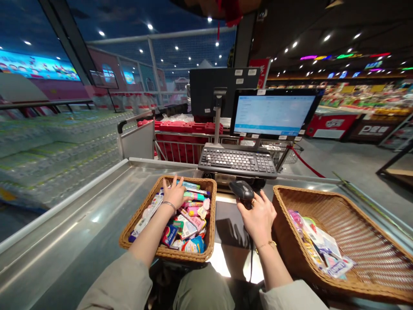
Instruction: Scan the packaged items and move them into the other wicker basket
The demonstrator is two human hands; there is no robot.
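My left hand [176, 196] reaches into the far end of the left wicker basket [213, 215], fingers spread over the packs. Its thumb side lies against a green-and-pink packet [194, 196]; I cannot tell whether it touches the blue pack [190, 185] beyond. Small colourful packaged goods fill this basket, among them a blue-and-white packet [194, 244]. Closed round the handle of a black barcode scanner [241, 189] is my right hand [258, 215], raised between the two baskets. The scanner's cord hangs below my wrist.
A larger wicker basket [371, 224] on the right holds several packaged items [318, 241] at its near left. Behind the metal counter [106, 211] stand a keyboard [237, 161] and a lit monitor [274, 113]. A trolley [177, 146] with red crates is beyond.
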